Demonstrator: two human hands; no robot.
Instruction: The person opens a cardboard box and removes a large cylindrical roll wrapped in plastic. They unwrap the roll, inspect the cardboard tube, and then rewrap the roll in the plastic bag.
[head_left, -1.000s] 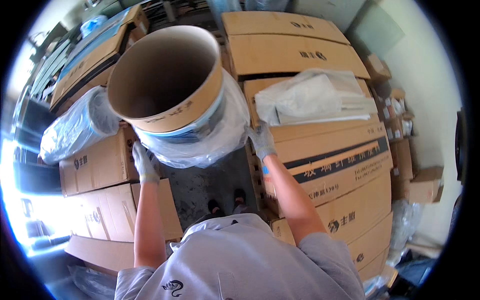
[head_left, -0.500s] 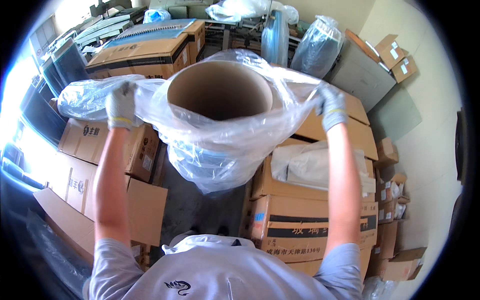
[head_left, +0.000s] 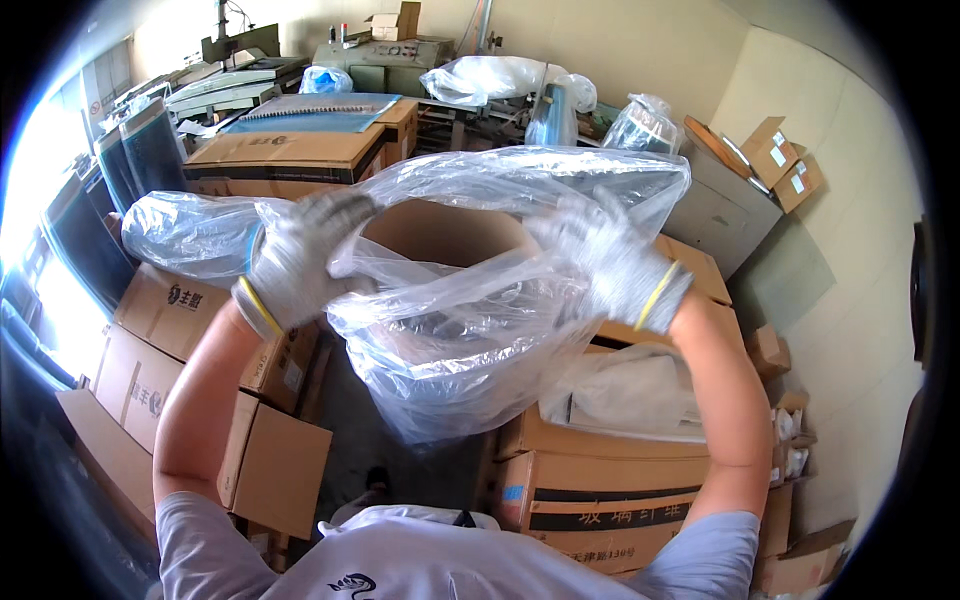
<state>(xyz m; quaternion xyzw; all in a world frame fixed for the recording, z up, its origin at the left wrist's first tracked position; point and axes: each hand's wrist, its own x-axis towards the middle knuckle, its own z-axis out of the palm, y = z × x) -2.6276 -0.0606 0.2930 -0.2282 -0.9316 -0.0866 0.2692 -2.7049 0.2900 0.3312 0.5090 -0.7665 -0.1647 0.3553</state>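
A wide brown cardboard tube (head_left: pixel 445 232) stands upright in front of me, seen into its top opening. A loose clear plastic bag (head_left: pixel 440 355) surrounds it, its mouth rising above the far rim and sagging on the near side. My left hand (head_left: pixel 305 255), in a grey knit glove with a yellow cuff band, is at the bag's left edge. Its fingers are blurred, and their grip on the film is unclear. On the right side of the mouth, my right hand (head_left: pixel 615 260), gloved alike, touches the film with fingers spread, smeared by motion.
Cardboard boxes (head_left: pixel 610 500) are stacked at the right, with a folded whitish plastic sheet (head_left: pixel 640 390) on top. More boxes (head_left: pixel 165 310) stand at the left, beneath a plastic-wrapped roll (head_left: pixel 185 232). Wrapped rolls and machinery (head_left: pixel 385 60) line the back; a grey cabinet (head_left: pixel 715 215) is at the right wall.
Both hands have moved inward and nearer to me, from holding the film stretched wide to beside the tube. The bag's mouth has folded partly over the tube's opening. The view has tilted up slightly.
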